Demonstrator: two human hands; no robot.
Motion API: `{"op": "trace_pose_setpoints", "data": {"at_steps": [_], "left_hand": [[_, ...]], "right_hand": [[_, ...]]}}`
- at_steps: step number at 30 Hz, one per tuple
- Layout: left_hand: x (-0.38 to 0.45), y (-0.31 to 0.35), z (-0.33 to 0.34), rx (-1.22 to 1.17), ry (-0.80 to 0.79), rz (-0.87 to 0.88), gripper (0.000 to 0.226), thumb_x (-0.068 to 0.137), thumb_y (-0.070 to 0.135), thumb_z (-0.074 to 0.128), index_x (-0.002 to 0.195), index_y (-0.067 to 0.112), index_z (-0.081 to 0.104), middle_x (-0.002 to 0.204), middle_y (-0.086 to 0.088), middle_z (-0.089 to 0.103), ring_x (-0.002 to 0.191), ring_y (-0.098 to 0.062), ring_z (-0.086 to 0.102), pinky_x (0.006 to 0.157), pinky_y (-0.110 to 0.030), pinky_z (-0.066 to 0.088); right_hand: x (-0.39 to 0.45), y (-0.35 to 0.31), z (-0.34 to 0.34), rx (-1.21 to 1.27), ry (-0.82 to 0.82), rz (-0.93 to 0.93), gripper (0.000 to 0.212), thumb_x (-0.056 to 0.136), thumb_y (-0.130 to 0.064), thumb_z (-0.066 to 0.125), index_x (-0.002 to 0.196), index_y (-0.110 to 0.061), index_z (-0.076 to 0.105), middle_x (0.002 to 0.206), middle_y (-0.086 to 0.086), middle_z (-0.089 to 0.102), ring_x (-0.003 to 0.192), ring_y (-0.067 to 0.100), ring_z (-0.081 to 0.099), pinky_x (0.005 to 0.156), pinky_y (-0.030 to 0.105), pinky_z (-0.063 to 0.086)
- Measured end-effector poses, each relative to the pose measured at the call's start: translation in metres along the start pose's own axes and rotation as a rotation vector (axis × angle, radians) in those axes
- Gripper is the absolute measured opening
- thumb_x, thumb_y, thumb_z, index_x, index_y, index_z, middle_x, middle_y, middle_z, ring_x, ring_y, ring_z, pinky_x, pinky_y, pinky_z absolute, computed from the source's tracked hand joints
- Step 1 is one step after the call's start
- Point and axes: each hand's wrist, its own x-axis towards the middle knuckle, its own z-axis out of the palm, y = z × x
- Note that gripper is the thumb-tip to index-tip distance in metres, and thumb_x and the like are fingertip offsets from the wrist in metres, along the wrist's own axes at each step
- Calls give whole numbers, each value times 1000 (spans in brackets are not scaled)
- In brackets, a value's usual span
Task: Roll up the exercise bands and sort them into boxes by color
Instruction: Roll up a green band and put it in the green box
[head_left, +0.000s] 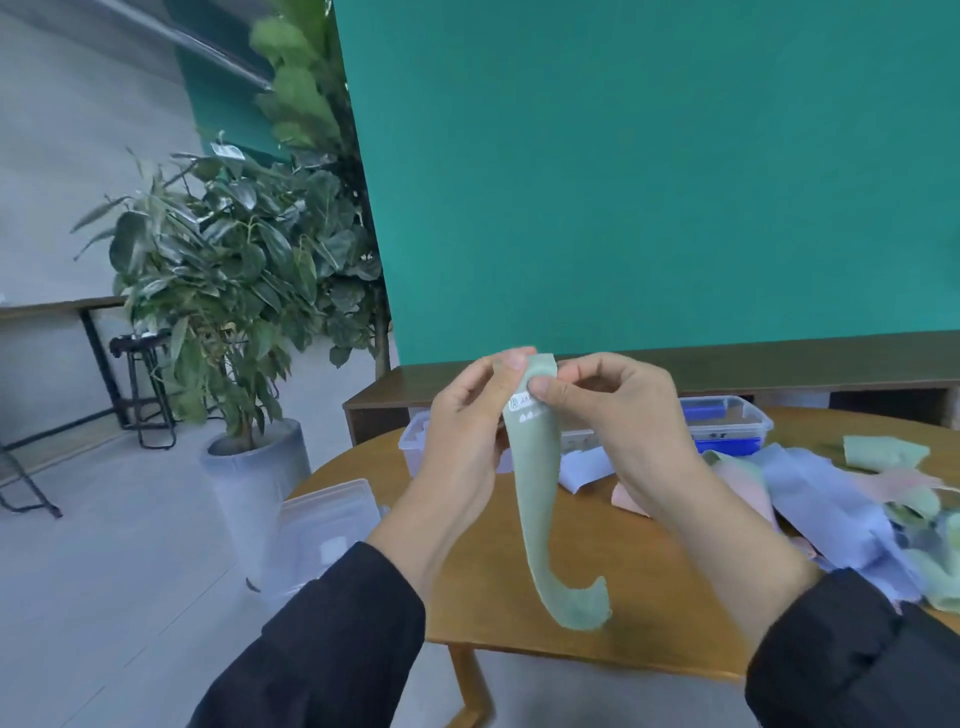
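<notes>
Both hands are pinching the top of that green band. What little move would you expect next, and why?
Probably curling the top edge over to start the roll. The left hand and right hand pinch the green band at its upper end, and the rest hangs loose and unrolled above the wooden table.

Left hand (460, 426): raised in front of the chest, thumb up, thumb and fingers pinching the top end of the pale green stretchy exercise band (537, 499).
Right hand (618, 415): level with the left and close beside it, thumb pressed on the same top end, fingers curled behind.
Forearms: both angled up and inward, wrists bare, black sleeves (332, 639) below.
</notes>
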Motion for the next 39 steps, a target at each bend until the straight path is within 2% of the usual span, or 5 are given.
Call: {"op": "trace_pose_setpoints", "data": {"at_steps": [6,24,31,35,39], "left_hand": [[-8,28,10,53,-219,-114,68,86,69,60,123,13,68,121,-16,70,108,-30,64,95,-49,46],[-5,76,-17,461,-497,-281,91,58,98,52,80,11,67,61,0,42,47,-10,22,46,-17,21],[-9,65,-22,289,-518,-285,59,86,63,58,69,7,52,66,-14,46,68,-27,49,78,-33,45],[-10,61,-34,-104,-559,-351,53,88,59,61,79,8,49,54,-7,48,43,-20,47,60,-31,55],[-3,64,-46,297,-393,-297,58,84,68,66,77,10,61,48,-3,41,33,-13,24,39,-23,16]], "right_hand": [[-5,-27,-10,-149,-84,-44,20,79,-19,86,79,-8,69,83,9,76,81,34,73,85,50,60],[-15,-54,-32,-98,-528,215,25,95,-31,68,90,-8,61,69,6,57,61,18,52,59,28,47],[-6,-69,-49,-449,-954,389,51,89,-55,65,77,-6,69,77,3,66,68,15,57,71,25,48],[4,-69,-61,-151,-864,334,59,73,-67,75,76,-9,75,72,7,70,75,20,68,78,26,53],[6,-63,-71,-98,-707,330,48,84,-54,60,56,-17,67,49,0,54,46,18,45,54,24,45]]}}
